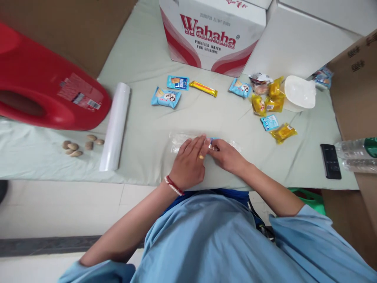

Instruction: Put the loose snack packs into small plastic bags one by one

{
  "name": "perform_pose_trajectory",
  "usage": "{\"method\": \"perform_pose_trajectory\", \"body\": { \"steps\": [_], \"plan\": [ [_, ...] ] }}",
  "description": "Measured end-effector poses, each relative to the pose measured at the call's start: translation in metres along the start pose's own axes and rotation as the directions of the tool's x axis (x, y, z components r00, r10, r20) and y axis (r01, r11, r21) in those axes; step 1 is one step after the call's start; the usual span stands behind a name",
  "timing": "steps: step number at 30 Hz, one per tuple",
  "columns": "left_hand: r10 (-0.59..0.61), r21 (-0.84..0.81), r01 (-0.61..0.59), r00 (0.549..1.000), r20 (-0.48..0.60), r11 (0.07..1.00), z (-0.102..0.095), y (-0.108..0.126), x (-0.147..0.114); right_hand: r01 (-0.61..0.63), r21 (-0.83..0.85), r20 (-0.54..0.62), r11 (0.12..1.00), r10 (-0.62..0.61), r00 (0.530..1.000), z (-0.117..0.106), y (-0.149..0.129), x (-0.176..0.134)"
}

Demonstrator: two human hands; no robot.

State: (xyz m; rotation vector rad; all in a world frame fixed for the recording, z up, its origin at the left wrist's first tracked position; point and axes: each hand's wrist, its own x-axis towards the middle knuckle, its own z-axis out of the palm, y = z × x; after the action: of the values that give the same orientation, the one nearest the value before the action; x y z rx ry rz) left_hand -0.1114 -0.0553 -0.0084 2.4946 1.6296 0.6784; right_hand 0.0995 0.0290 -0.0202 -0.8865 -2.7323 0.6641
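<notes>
A clear plastic bag or film (pixel 176 140) lies crinkled on the green cloth near the table's front edge. My left hand (pixel 188 163) rests flat over it, fingers stretched out and pointing to the right. Beside it, my right hand (pixel 229 156) has its fingers closed on a small blue snack packet (pixel 216 138), mostly hidden by the hands. The fingertips of both hands nearly meet there. Beyond them lie two blue snack packets (pixel 166 97) and a thin yellow stick packet (pixel 204 89).
At left are a roll of plastic film (pixel 115 125), several brown nuts or stones (pixel 73 148) and a red jug (pixel 53 78). A Wahaha carton (pixel 212 35) stands behind. Yellow snack packets (pixel 273 104), a white bowl (pixel 300 92), a phone (pixel 330 161) and plastic bottles (pixel 356 149) are at right.
</notes>
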Motion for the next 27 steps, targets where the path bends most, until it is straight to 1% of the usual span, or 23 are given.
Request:
{"method": "perform_pose_trajectory", "body": {
  "steps": [1,2,3,4,6,8,9,11,12,14,16,17,18,19,20,21,22,23,24,25,26,27],
  "plan": [
    [-0.041,0.005,0.041,0.994,0.103,0.999,0.003,-0.001,0.002,0.033,0.004,-0.004,0.999,-0.033,0.999,-0.001,0.000,-0.002],
    [-0.086,0.017,0.084,0.980,0.180,0.996,0.008,-0.002,0.003,0.059,-0.002,-0.009,0.998,-0.059,0.998,-0.002,-0.001,-0.004],
    [-0.131,0.034,0.126,0.964,0.230,0.991,0.013,-0.004,0.004,0.068,-0.019,-0.012,0.998,-0.068,0.998,-0.002,-0.001,-0.005],
    [-0.176,0.053,0.168,0.950,0.257,0.984,0.018,-0.005,0.004,0.050,-0.046,-0.014,0.998,-0.050,0.999,0.000,-0.001,-0.007],
    [-0.253,0.083,0.239,0.932,0.260,0.967,0.028,-0.008,0.004,-0.045,-0.105,-0.015,0.994,0.043,0.999,0.004,0.000,-0.007],
    [-0.312,0.099,0.297,0.921,0.234,0.950,0.035,-0.010,0.006,-0.141,-0.134,-0.024,0.981,0.139,0.990,0.010,0.002,-0.004],
    [-0.336,0.098,0.322,0.917,0.216,0.942,0.038,-0.011,0.009,-0.169,-0.128,-0.038,0.977,0.166,0.985,0.013,0.003,-0.002],
    [-0.366,0.073,0.359,0.917,0.157,0.930,0.041,-0.013,0.014,-0.185,-0.071,-0.086,0.980,0.178,0.980,0.017,0.004,0.003],
    [-0.373,0.048,0.370,0.922,0.108,0.928,0.042,-0.013,0.017,-0.183,-0.028,-0.127,0.983,0.178,0.976,0.019,0.004,0.004],
    [-0.382,-0.020,0.382,0.924,-0.026,0.924,0.042,-0.015,0.023,-0.177,0.065,-0.226,0.982,0.187,0.956,0.020,0.000,0.006],
    [-0.420,-0.117,0.406,0.896,-0.142,0.906,0.040,-0.015,0.027,-0.175,0.139,-0.296,0.975,0.209,0.932,0.020,-0.008,0.005],
    [-0.458,-0.185,0.428,0.872,-0.172,0.884,0.039,-0.014,0.029,-0.176,0.166,-0.313,0.970,0.221,0.924,0.021,-0.012,0.004],
    [-0.502,-0.270,0.449,0.847,-0.175,0.852,0.038,-0.013,0.030,-0.180,0.186,-0.322,0.966,0.233,0.918,0.021,-0.016,0.003],
    [-0.541,-0.369,0.460,0.827,-0.151,0.807,0.036,-0.012,0.031,-0.189,0.200,-0.328,0.962,0.247,0.912,0.022,-0.019,0.003],
    [-0.562,-0.481,0.452,0.821,-0.106,0.751,0.034,-0.011,0.032,-0.200,0.206,-0.339,0.958,0.262,0.904,0.022,-0.020,0.002],
    [-0.557,-0.604,0.422,0.829,-0.045,0.676,0.032,-0.011,0.032,-0.209,0.207,-0.358,0.956,0.273,0.893,0.022,-0.020,0.002],
    [-0.531,-0.730,0.379,0.847,0.027,0.568,0.030,-0.011,0.032,-0.214,0.204,-0.381,0.955,0.278,0.882,0.022,-0.019,0.002],
    [-0.488,-0.842,0.339,0.866,0.105,0.419,0.028,-0.011,0.032,-0.210,0.197,-0.400,0.958,0.274,0.875,0.021,-0.018,0.002],
    [-0.441,-0.920,0.315,0.878,0.188,0.235,0.026,-0.012,0.032,-0.197,0.189,-0.409,0.962,0.259,0.875,0.019,-0.015,0.001],
    [-0.402,-0.949,0.312,0.875,0.270,0.042,0.023,-0.013,0.032,-0.178,0.178,-0.404,0.968,0.237,0.883,0.017,-0.013,0.001],
    [-0.376,-0.937,0.325,0.859,0.348,-0.124,0.021,-0.014,0.032,-0.155,0.166,-0.385,0.974,0.209,0.899,0.015,-0.011,0.000],
    [-0.368,-0.907,0.346,0.832,0.416,-0.241,0.020,-0.014,0.033,-0.130,0.154,-0.355,0.979,0.178,0.918,0.013,-0.010,-0.001]
  ]
}}
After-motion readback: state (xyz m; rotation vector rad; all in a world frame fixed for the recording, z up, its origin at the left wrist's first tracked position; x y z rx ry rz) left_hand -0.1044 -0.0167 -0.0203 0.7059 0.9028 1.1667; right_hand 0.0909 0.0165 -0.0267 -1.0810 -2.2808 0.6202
